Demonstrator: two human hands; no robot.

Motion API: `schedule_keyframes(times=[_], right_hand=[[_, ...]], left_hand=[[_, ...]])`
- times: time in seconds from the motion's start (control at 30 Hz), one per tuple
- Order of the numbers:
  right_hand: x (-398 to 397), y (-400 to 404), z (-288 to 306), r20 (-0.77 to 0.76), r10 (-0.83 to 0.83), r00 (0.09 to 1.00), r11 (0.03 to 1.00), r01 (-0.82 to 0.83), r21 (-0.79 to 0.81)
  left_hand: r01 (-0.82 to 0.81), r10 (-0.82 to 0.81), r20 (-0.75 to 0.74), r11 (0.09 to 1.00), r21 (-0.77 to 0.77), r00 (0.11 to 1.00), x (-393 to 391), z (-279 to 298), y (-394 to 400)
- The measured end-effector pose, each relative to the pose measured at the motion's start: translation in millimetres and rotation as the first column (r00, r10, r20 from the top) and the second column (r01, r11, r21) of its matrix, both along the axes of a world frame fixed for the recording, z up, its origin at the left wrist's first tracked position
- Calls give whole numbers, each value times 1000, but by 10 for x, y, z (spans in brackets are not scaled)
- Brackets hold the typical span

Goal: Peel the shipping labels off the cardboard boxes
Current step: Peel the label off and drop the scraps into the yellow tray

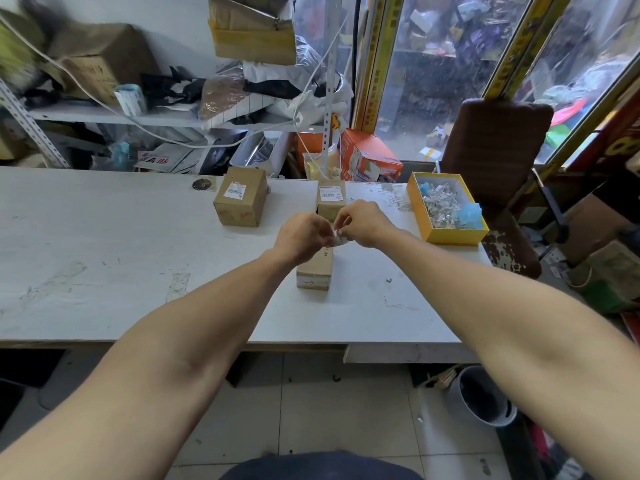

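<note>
Both hands meet just above the near cardboard box (313,270), a long narrow carton lying on the white worktop (104,258) with one end toward the person. The left hand (303,237) and the right hand (365,223) have their fingers curled inward, and together they pinch a small crumpled piece of white paper (341,237) between them — a peeled label, as far as its wrinkled surface shows. How much of it each grip holds cannot be told, since the fingers cover most of it. The scrap sits over the far end of that box, and whether it is touching the cardboard is hidden by the hands. Directly behind the near box stands a second, narrow carton (331,202) with a white shipping label (331,192) flat on its top. To the left of the near box and farther back stands a third, cube-like carton (240,202), its own label (235,191) on its top face. To the right of the near box, well apart from it, lies an open yellow tray (450,233) holding a heap of crumpled white scraps and bits of pale blue material. Beyond that tray — off the worktop's right end — stands a brown chair (495,150) with worn upholstery. Behind the cartons a metal shelf (104,114) carries boxes and bags.
</note>
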State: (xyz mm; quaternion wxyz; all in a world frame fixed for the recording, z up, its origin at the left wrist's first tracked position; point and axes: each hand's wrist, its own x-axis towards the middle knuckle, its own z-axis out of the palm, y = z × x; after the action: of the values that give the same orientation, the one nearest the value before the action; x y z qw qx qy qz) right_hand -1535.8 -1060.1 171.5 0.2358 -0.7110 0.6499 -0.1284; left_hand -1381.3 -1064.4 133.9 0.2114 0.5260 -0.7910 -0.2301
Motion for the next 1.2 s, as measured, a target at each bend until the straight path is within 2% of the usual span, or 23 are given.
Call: schedule_keyframes(times=[0.1, 0.3, 0.37, 0.5, 0.6, 0.73, 0.97, 1.03, 1.13, 1.2], right_hand=[[25, -3, 19, 4, 45, 999, 999, -45, 19], [-14, 15, -37, 156, 0, 988, 998, -10, 64], [-30, 34, -38, 157, -9, 988, 998, -2, 69], [-64, 43, -50, 185, -21, 982, 999, 12, 52], [-60, 38, -31, 231, -27, 973, 999, 21, 28], [-76, 63, -12, 156, -2, 988, 1000, 3, -3], [-85, 64, -111, -27, 33, 999, 995, -36, -90], [-91, 69, -120, -45, 27, 999, 996, -31, -83], [-99, 83, -124, -52, 17, 999, 999, -19, -50], [-105, 91, -134, -30, 5, 1000, 999, -6, -35]], left_hand=[[-46, 46, -9, 999, 2, 999, -48, 5, 25], [-126, 126, -3, 989, 73, 992, -48, -51, -22], [-86, 88, -4, 990, 113, 996, -32, -23, -22], [138, -58, -222, 920, 366, 973, -7, 12, -24], [84, -7, -219, 934, 346, 976, -27, 4, -24], [2, 35, -143, 968, 252, 989, -40, 18, 6], [9, 31, -159, 969, 248, 987, -106, 26, 40], [52, -5, -153, 951, 306, 988, -72, 27, 29], [118, 50, -309, 858, 500, 950, 8, 37, 4], [93, 101, -340, 856, 509, 935, 15, 37, -5]])
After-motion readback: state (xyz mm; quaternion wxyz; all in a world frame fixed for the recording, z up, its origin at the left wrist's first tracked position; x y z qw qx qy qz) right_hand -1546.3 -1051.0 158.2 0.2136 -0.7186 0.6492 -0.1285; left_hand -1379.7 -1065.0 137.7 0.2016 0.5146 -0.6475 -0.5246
